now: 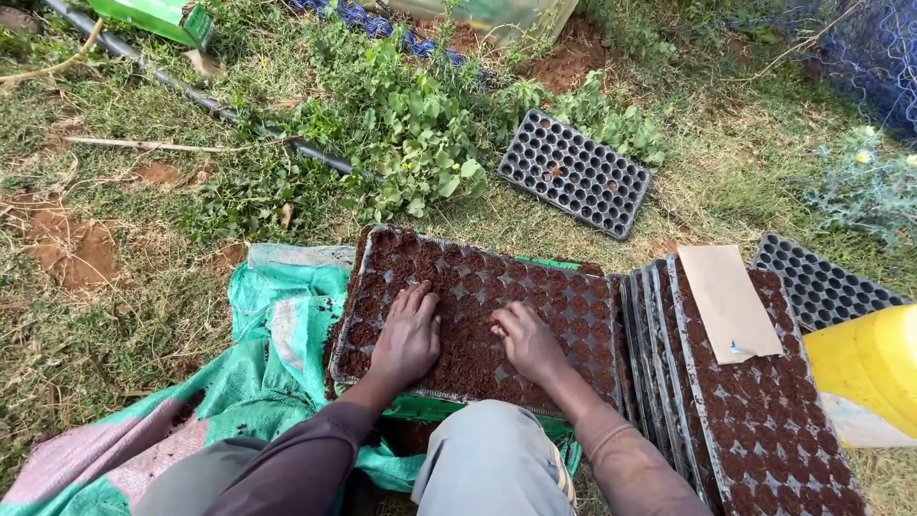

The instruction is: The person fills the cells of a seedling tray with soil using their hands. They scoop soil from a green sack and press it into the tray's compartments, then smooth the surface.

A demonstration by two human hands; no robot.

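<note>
— Grass and bare red earth all round, with a dark hose (191,94) crossing the upper left and a green woven sack (277,315) spread out under the work. What's the person got in front of them?

— A seedling tray (473,311) packed with dark soil, lying on that sack straight ahead of the knees. Its long axis runs left to right, tilted a little, so the far corner on the left sits higher than the right end.

— And the hands?

— Both down on it. Left hand (406,334) lies flat and open, palm pressed onto the soil over the left half, fingers spread toward the far edge. Right hand (528,342) rests near the middle — fingers curled somewhat, pressing into the cells, I think, though from here I can't see the tips clearly. Neither grips anything. They're about equally near; the tray's right third lies beyond the right hand, uncovered.

— What's off to the right?

— An empty black tray (576,172) on the grass further out, then a stack of filled trays (755,411) just beside the one being worked, with a brown paper envelope (728,303) lying on top. Past that, another empty tray (821,287) and a yellow container (869,368) at the edge.
</note>
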